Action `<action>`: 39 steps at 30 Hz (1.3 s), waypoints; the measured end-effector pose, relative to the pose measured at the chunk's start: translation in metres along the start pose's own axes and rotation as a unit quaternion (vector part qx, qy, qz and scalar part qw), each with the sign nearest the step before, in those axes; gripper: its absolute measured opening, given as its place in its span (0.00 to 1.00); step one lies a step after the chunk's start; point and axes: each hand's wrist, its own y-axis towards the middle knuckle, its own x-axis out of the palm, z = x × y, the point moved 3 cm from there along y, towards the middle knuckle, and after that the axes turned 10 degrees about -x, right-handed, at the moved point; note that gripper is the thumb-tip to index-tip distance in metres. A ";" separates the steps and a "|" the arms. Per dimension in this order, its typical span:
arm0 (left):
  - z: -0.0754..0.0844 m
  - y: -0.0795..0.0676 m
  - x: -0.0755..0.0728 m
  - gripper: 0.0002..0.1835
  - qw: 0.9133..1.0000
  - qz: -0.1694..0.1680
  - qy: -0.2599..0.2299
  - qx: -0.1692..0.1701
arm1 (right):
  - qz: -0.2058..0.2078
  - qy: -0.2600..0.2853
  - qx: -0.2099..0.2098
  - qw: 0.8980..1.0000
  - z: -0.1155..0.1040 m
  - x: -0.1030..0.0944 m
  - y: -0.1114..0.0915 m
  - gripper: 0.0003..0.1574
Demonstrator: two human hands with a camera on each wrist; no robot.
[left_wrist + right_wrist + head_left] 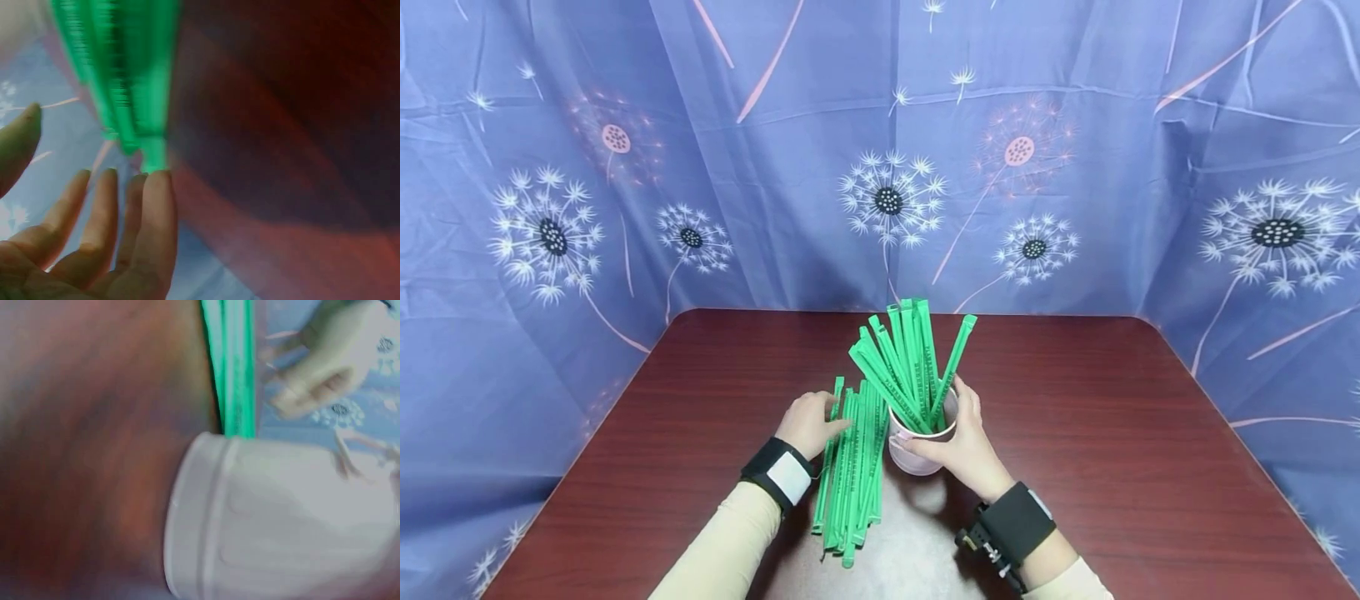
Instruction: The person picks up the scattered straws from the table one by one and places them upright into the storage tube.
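Note:
My right hand (967,450) grips a pale pinkish-white cup (916,463), thumb at the front and fingers round its right side. Several long, thin green printed stick packets (917,367) stand in the cup, fanned out above its rim. Just left of the cup lies a pile of similar green packets (852,475), roughly lined up lengthwise. Over the upper left of that pile is my left hand (807,423). In the left wrist view its fingers (159,219) are spread and fairly straight, one fingertip right at a packet's end. The cup's wall (300,512) fills much of the right wrist view.
A dark reddish-brown wooden table (1075,400) with rounded far corners bears everything. Behind it and on both sides hangs a blue curtain (805,183) with dandelion prints. Black bands (778,475) are strapped round both wrists.

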 end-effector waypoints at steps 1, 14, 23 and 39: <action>-0.003 0.002 0.002 0.22 1.000 0.002 0.013 -0.003 | -0.009 0.018 0.000 1.000 0.001 -0.002 0.002 0.74; -0.016 0.009 0.007 0.22 0.997 -0.036 0.011 -0.070 | -0.004 -0.052 -0.015 0.999 0.001 -0.005 0.006 0.65; -0.021 0.010 0.011 0.21 0.995 -0.054 -0.024 -0.082 | 0.021 -0.088 0.003 0.996 0.000 0.003 0.005 0.55; -0.024 0.012 0.008 0.13 0.977 -0.069 -0.140 -0.144 | 0.051 -0.079 0.006 0.996 0.001 0.005 0.004 0.57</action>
